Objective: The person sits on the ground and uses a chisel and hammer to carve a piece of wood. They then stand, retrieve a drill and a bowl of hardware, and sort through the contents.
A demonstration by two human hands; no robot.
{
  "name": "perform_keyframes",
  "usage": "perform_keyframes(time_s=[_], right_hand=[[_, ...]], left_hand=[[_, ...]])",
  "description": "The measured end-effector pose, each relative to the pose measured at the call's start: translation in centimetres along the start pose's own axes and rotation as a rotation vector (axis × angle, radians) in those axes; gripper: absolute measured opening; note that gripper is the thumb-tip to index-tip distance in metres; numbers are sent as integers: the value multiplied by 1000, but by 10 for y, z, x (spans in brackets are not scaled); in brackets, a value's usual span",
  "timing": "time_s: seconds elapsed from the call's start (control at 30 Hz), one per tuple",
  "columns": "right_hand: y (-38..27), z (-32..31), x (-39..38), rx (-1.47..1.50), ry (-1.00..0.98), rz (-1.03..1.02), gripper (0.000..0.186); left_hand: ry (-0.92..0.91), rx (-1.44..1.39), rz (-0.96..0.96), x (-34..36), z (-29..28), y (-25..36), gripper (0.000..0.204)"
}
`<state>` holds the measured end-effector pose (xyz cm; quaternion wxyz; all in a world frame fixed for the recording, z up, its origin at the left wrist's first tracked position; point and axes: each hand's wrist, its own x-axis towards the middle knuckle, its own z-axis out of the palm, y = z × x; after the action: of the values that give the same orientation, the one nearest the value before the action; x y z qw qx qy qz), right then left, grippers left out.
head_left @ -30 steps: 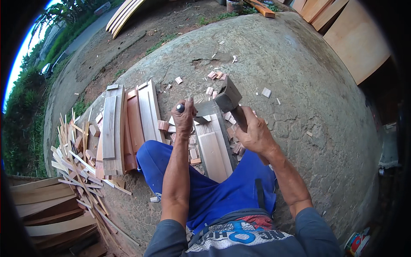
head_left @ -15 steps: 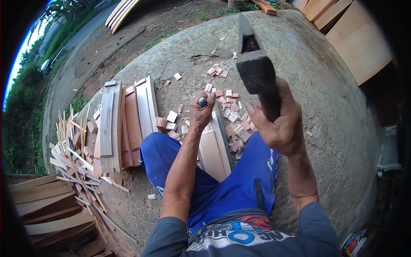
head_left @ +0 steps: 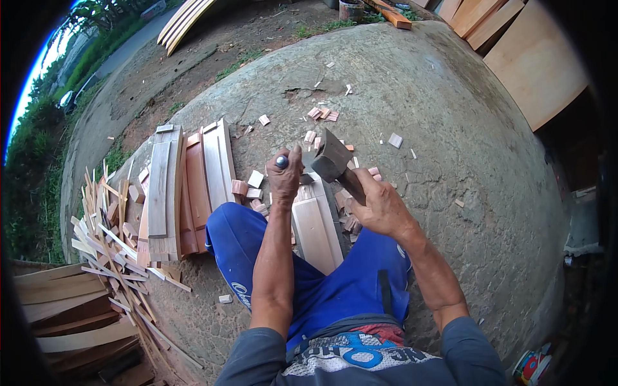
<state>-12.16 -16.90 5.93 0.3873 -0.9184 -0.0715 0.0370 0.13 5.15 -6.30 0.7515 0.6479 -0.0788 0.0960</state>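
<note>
My left hand (head_left: 283,180) grips a chisel (head_left: 280,162) upright by its handle, its round metal cap on top; its dark blade meets the far end of a pale wooden panel (head_left: 312,228) lying between my legs. My right hand (head_left: 380,206) is wrapped round the wooden handle of a heavy axe-like hammer (head_left: 331,157), whose dark head is just right of the chisel, over the panel's far end. Small cut wood blocks (head_left: 256,179) lie scattered around the panel. More grooved pale and reddish panels (head_left: 166,193) lie side by side left of my left knee.
A heap of thin offcuts (head_left: 112,251) and stacked boards (head_left: 61,309) lie at lower left. Large sheets (head_left: 528,64) lean at upper right. Curved slats (head_left: 183,26) and an orange beam (head_left: 393,14) lie beyond the concrete slab (head_left: 470,161). A colourful can (head_left: 534,363) is at lower right.
The hammer rose high toward the camera half a second ago and has come down again beside the chisel. My left hand shifted right with the chisel, then back left.
</note>
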Motion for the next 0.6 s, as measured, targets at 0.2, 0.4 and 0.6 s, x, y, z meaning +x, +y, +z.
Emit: perform_keyframes(time_s=[0.2, 0.4, 0.6], right_hand=[[14, -17, -36, 168, 142, 68, 51], [17, -17, -36, 179, 131, 93, 52], [21, -9, -33, 188, 128, 64, 50]], left_hand=[[-40, 157, -49, 4, 15, -4, 38], [13, 295, 41, 4, 37, -6, 41], [-37, 289, -11, 6, 44, 0, 41]])
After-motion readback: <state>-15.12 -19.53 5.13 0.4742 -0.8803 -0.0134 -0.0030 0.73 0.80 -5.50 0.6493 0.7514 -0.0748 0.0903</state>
